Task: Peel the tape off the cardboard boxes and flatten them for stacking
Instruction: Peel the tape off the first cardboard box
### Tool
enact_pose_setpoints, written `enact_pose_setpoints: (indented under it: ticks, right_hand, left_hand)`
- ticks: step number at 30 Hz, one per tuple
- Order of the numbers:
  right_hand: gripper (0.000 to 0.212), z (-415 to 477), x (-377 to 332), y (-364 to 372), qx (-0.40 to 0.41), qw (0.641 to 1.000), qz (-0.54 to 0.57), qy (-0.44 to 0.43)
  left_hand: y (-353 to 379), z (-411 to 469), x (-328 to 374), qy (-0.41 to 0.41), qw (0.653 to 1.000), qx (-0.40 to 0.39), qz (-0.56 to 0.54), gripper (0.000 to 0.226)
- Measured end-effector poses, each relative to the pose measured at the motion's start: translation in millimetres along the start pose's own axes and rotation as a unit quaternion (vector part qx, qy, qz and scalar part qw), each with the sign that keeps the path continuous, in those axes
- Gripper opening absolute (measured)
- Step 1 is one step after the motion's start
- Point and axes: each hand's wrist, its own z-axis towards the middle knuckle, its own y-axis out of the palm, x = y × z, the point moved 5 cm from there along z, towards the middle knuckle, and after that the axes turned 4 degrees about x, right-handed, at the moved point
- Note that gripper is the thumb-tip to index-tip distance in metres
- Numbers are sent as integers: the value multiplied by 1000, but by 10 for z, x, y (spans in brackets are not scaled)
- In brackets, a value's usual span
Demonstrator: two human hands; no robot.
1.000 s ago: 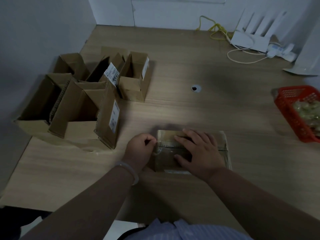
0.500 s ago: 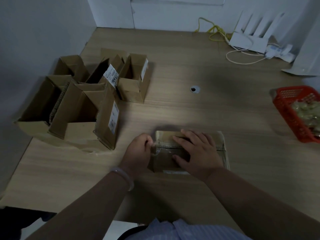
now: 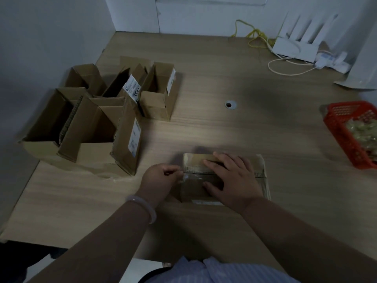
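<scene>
A small closed cardboard box (image 3: 260, 176) lies on the wooden table (image 3: 224, 129) right in front of me. Clear tape (image 3: 189, 177) runs along its top seam. My right hand (image 3: 232, 178) lies flat on the box top with its fingers spread, pressing it down. At the box's left end my left hand (image 3: 159, 180) pinches the loose end of the tape between thumb and fingers. A pale bracelet sits on my left wrist.
Several opened cardboard boxes (image 3: 98, 119) with white labels stand in a cluster at the left of the table by the wall. A red plastic basket (image 3: 346, 131) with pale contents sits at the right edge. A white router (image 3: 295, 48) and cables lie at the back right.
My left hand has pulled slightly leftward from the box end with the tape end pinched. My right hand stays pressed on the box top.
</scene>
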Motion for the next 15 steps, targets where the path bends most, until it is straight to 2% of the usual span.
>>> enact_pose_setpoints:
  ticks: [3, 6, 8, 11, 15]
  right_hand:
    - [64, 1, -3, 4, 4, 1000, -4, 0]
    - [63, -3, -4, 7, 7, 1000, -5, -1]
    - [64, 0, -1, 4, 6, 1000, -5, -1]
    - [64, 2, -7, -2, 2, 1000, -3, -1]
    - [63, 0, -18, -3, -5, 1000, -6, 0]
  left_hand:
    - [12, -37, 60, 67, 996, -28, 48, 14]
    - [-12, -61, 21, 36, 997, -49, 50, 17]
    - [-39, -50, 12, 25, 995, -31, 86, 14]
    - [-43, -51, 92, 50, 987, -10, 150, 9]
    - [-65, -102, 159, 76, 988, 13, 132, 13]
